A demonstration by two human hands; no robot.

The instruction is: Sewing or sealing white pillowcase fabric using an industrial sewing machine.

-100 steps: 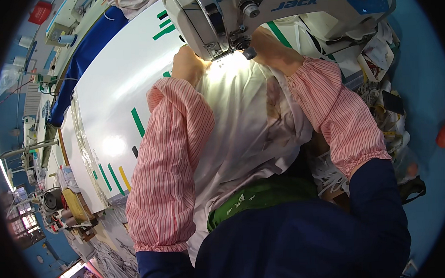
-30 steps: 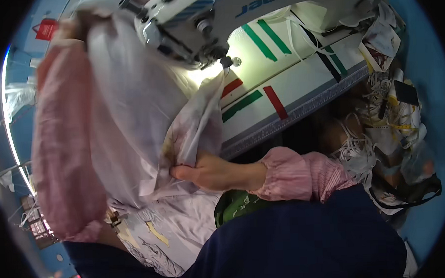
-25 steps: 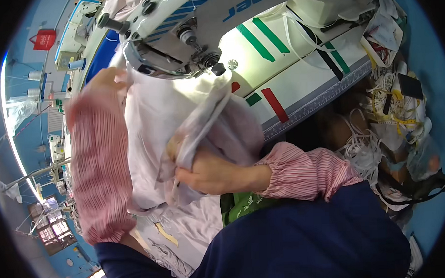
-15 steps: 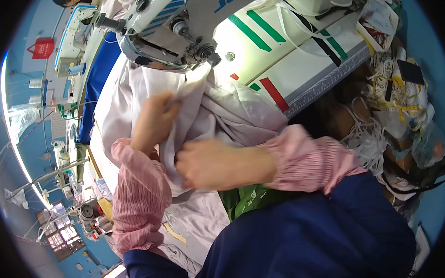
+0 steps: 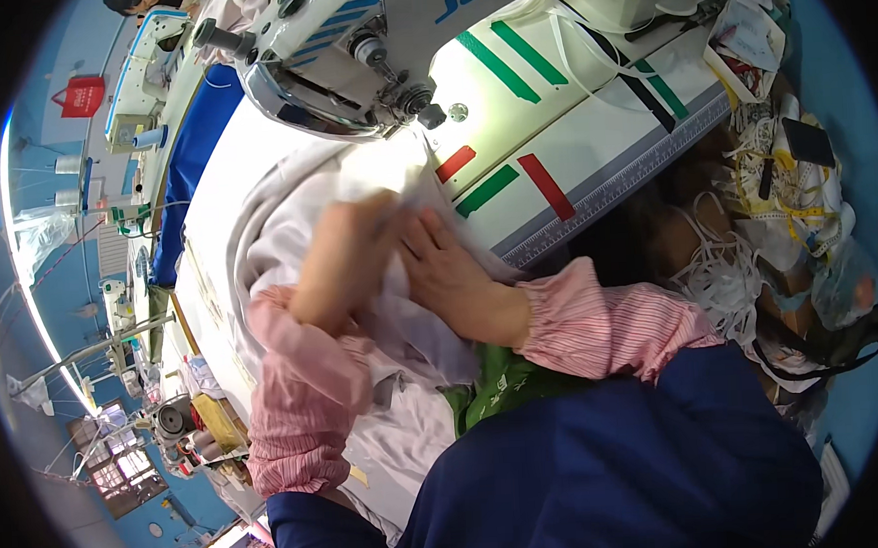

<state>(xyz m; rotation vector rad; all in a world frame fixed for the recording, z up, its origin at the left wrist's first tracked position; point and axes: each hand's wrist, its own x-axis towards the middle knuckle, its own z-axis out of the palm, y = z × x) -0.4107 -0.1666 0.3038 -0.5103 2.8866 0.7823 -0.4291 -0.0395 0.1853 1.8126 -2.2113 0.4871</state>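
A large pale grey-white cloth [image 5: 289,197] lies bunched on the sewing table, its upper part lit beneath the sewing machine head [image 5: 352,77]. My left hand [image 5: 345,254] is on the cloth just below the machine head; motion smears its fingers, so their grip does not show. Close to its right, my right hand [image 5: 464,288] rests on the cloth's right edge, fingers stretched out and slightly apart, their tips near the left hand. Folds of the cloth hang down toward my lap, over a green printed fabric [image 5: 503,389]. The needle area is hidden from view.
A ruler strip [image 5: 612,193] runs along the table's front edge, with green and red tape [image 5: 546,186] on the tabletop. At the right are white straps [image 5: 718,272] and an open box [image 5: 748,50]. Another sewing machine [image 5: 146,76] stands at the far left.
The cloth has shifted left, uncovering more tape and table edge. My right hand has moved up and right, its fingers now extended. My left hand has moved down and right.
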